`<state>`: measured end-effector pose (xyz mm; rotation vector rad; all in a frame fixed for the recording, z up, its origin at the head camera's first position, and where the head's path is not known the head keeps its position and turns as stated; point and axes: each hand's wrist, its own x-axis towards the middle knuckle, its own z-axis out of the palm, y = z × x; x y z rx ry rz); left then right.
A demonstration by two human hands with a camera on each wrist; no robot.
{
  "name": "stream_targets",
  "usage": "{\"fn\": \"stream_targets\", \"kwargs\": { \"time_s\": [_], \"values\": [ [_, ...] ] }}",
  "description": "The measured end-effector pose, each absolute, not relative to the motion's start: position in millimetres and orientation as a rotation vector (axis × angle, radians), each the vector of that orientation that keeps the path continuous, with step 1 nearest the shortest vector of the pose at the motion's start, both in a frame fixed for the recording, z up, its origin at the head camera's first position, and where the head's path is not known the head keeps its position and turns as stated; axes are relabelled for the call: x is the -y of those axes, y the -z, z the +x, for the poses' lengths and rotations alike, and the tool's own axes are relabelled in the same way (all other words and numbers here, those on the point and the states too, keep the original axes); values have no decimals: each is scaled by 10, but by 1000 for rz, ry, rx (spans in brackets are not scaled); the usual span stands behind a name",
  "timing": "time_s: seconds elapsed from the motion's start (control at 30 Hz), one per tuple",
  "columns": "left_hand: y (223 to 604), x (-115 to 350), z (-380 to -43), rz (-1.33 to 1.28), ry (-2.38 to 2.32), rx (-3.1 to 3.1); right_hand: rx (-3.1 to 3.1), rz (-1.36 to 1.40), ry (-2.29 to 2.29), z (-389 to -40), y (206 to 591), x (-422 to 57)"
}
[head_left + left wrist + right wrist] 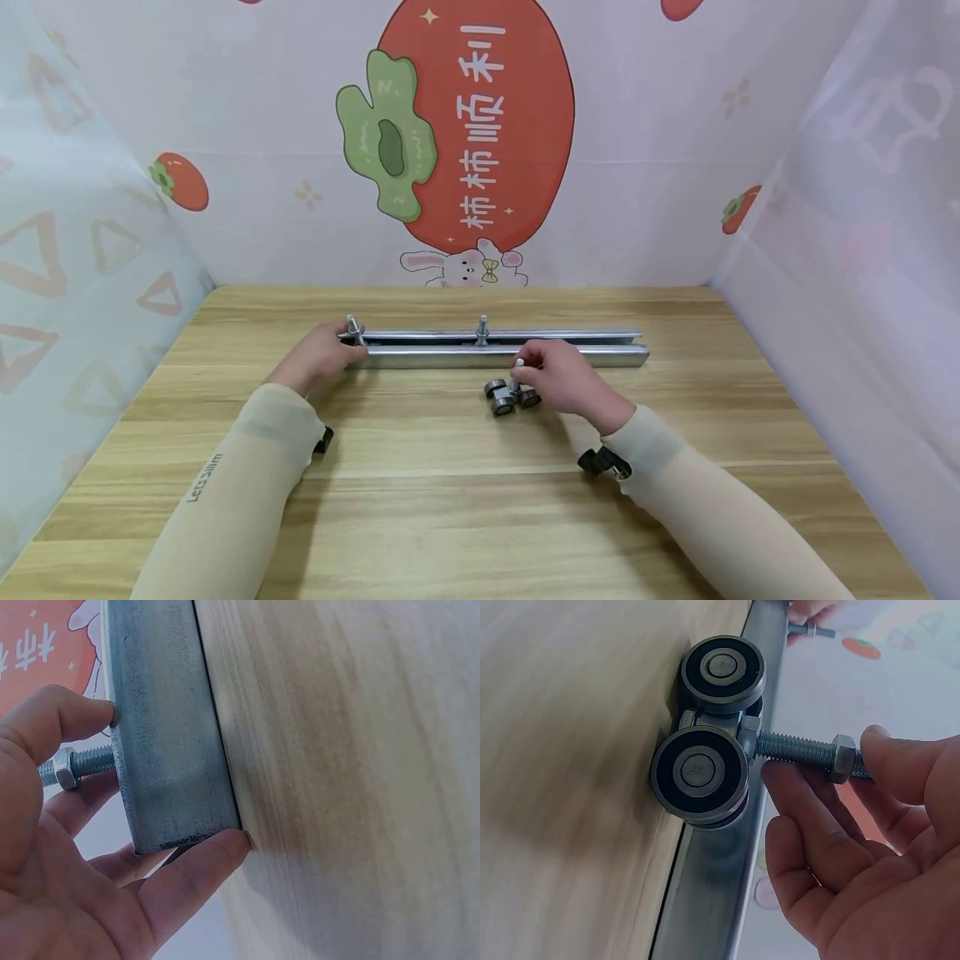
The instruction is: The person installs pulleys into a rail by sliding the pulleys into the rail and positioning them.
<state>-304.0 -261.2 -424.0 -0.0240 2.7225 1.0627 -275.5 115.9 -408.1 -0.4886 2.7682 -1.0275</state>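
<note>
A long galvanised metal rail lies across the table with its slot facing up. My left hand grips its left end, thumb and fingers on the edges and end face. A threaded bolt with a nut sticks up from the slot beside that hand. Another upright bolt stands near the rail's middle. In front of the rail is a roller trolley with small wheels and a threaded bolt. My right hand pinches the bolt near its upper end, around the nut.
The wood-grain table stretches in front of the rail. A printed backdrop with persimmon pictures rises behind it, and sheets hang at the left and right. Each wrist carries a small black camera.
</note>
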Motion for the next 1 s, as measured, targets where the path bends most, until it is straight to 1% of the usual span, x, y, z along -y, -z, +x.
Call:
{"fn": "stream_targets", "kwargs": {
  "time_s": [1.0],
  "values": [
    [4211,2606,-3016,-25,-1038,-2722,-2940,-356,1014,-2748,4116,-2147]
  ]
}}
